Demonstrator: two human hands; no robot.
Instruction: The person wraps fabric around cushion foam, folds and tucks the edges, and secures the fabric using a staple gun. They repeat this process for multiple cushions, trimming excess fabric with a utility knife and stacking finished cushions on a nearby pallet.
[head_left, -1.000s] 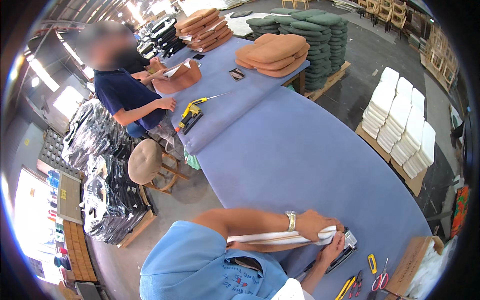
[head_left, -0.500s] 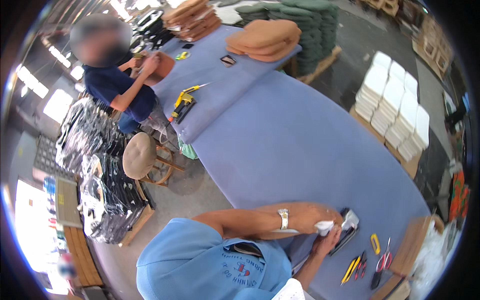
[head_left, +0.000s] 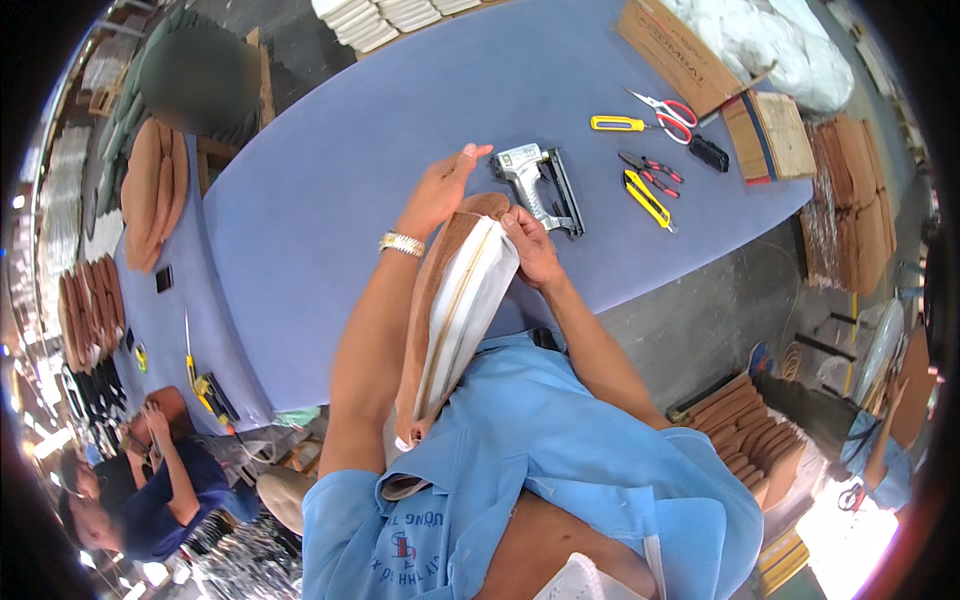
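A long brown cushion (head_left: 432, 285) with a white side band and a zipper-like strip along it stands tilted against the front of my shirt. My right hand (head_left: 532, 245) pinches its far end, fingers closed on the white and brown fabric. My left hand (head_left: 440, 190) is beside that same end, its fingers stretched out toward the staple gun and not closed on anything; whether its palm touches the cushion is hard to make out. Just beyond both hands, a silver and black staple gun (head_left: 540, 188) lies on the blue-covered table (head_left: 330, 170).
At the table's right lie a yellow screwdriver (head_left: 617, 123), scissors (head_left: 672, 118), pliers (head_left: 655, 172), a yellow cutter knife (head_left: 650, 203) and a black brush-like block (head_left: 709, 154). Cardboard boxes (head_left: 675, 55) edge that side. A co-worker (head_left: 170, 490) sits at the left; another person (head_left: 880, 450) is at the right.
The view has swung round to the right. My hands, earlier close together by the staple gun with white fabric, are now apart, and the brown cushion shows between my forearms.
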